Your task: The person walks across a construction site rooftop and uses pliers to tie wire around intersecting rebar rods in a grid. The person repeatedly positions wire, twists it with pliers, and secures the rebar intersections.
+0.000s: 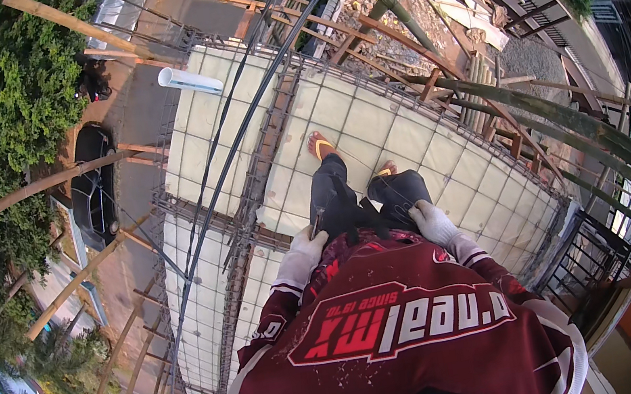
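Note:
My left hand, in a white glove, is beside my left thigh with its fingers curled. A thin dark piece seems to stick out past its thumb, too small to name. On the other side, my right hand, also gloved in white, is closed by my right thigh. Whatever its fingers hold, if anything, is hidden. Below me spreads a grid of steel reinforcing bars over pale sheeting. My feet in yellow-strapped sandals stand on it.
A white pipe lies at the grid's far left. Black cables cross above the bars. A rebar-lined trench divides the panels. Bamboo poles and wooden planks surround the raised edge. A black car stands on the road below left.

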### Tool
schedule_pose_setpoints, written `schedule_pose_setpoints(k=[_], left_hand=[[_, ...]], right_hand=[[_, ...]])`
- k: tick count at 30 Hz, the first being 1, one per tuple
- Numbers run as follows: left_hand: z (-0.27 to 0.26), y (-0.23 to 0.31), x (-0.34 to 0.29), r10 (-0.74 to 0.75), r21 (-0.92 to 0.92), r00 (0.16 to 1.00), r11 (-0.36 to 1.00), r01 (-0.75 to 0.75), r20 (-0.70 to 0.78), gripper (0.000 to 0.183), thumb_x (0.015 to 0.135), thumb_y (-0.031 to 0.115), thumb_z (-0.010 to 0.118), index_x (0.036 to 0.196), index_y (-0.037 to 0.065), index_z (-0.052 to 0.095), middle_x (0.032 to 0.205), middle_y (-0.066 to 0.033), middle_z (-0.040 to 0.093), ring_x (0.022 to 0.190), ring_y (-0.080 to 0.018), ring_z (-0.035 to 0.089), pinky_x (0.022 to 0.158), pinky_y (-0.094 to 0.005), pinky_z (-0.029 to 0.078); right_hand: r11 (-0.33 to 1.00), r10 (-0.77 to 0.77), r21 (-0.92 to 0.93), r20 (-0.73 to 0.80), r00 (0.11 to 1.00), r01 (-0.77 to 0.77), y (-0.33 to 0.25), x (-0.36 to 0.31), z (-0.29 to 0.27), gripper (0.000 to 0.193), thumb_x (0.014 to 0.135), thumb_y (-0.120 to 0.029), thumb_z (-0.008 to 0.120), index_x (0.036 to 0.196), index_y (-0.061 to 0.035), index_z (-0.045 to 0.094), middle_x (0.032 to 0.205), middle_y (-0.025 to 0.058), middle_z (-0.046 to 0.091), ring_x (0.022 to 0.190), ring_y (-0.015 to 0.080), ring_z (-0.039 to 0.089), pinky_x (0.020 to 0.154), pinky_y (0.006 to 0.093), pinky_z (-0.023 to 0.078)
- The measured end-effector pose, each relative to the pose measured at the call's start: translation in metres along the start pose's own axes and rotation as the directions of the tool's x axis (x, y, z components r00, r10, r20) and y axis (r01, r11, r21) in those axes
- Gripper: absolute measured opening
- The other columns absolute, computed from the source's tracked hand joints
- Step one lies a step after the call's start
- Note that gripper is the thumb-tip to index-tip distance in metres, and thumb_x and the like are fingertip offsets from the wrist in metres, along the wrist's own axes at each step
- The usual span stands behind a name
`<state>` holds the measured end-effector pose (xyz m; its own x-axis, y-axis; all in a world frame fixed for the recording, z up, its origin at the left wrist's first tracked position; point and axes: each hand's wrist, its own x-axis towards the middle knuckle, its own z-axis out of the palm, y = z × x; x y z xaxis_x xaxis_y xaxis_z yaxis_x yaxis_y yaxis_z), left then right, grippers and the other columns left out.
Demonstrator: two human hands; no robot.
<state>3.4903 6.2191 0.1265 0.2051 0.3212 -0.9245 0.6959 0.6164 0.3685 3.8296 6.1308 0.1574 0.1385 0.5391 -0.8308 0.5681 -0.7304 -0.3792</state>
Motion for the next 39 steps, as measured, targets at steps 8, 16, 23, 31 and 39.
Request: schedule_pose_setpoints(k=[8, 16, 23, 31, 39], left_hand=[[-0.008, -0.006, 0.008, -0.033, -0.159, 0.999, 0.987, 0.032, -0.005, 0.050, 0.094, 0.029, 0.064, 0.132, -0.003, 0.063, 0.116, -0.0189, 0.073, 0.106, -0.0282, 0.069, 0.096, -0.0388, 0.052], [0.003, -0.021, 0.007, -0.141, -0.535, 0.988, 0.840, 0.090, -0.055, 0.042, 0.093, 0.021, 0.068, 0.126, -0.004, 0.064, 0.107, -0.0118, 0.073, 0.093, -0.0187, 0.068, 0.084, -0.0344, 0.054], [0.013, -0.001, 0.010, -0.360, -0.642, 0.908, 0.753, 0.147, -0.215, 0.018, 0.092, 0.018, 0.071, 0.101, 0.004, 0.067, 0.077, -0.0014, 0.065, 0.066, -0.0114, 0.057, 0.060, -0.0300, 0.047], [0.033, 0.063, 0.031, -0.474, -0.613, 0.862, 0.739, 0.277, -0.182, 0.018, 0.093, 0.023, 0.069, 0.093, 0.005, 0.067, 0.067, -0.0014, 0.061, 0.058, -0.0130, 0.057, 0.056, -0.0315, 0.047], [-0.001, 0.134, 0.106, -0.600, -0.630, 0.774, 0.684, 0.367, -0.201, 0.016, 0.096, 0.018, 0.065, 0.093, 0.004, 0.060, 0.068, -0.0049, 0.062, 0.055, -0.0126, 0.056, 0.052, -0.0288, 0.044]], right_hand=[[0.997, 0.074, -0.034, 0.134, 0.988, -0.070, -0.058, 0.010, -0.044, 0.043, 0.105, -0.037, 0.050, 0.114, 0.0037, 0.060, 0.102, 0.0323, 0.068, 0.103, 0.0478, 0.066, 0.088, 0.0504, 0.051], [1.000, -0.027, 0.006, 0.344, 0.939, 0.027, -0.075, 0.056, -0.077, 0.043, 0.105, -0.037, 0.050, 0.113, 0.0047, 0.060, 0.102, 0.0299, 0.068, 0.102, 0.0450, 0.066, 0.089, 0.0484, 0.050], [0.991, -0.131, 0.064, 0.480, 0.868, 0.115, -0.090, 0.164, -0.092, 0.042, 0.105, -0.036, 0.050, 0.115, 0.0033, 0.060, 0.095, 0.0225, 0.070, 0.091, 0.0359, 0.070, 0.080, 0.0435, 0.055], [0.951, -0.120, -0.255, 0.227, 0.967, 0.177, -0.067, 0.346, -0.130, 0.036, 0.102, -0.033, 0.055, 0.111, 0.0020, 0.059, 0.099, 0.0289, 0.071, 0.096, 0.0467, 0.069, 0.082, 0.0539, 0.055], [0.873, -0.250, -0.338, 0.307, 0.918, 0.351, -0.032, 0.506, -0.043, 0.032, 0.099, -0.030, 0.058, 0.113, -0.0005, 0.062, 0.101, 0.0268, 0.072, 0.098, 0.0440, 0.070, 0.083, 0.0529, 0.055]])
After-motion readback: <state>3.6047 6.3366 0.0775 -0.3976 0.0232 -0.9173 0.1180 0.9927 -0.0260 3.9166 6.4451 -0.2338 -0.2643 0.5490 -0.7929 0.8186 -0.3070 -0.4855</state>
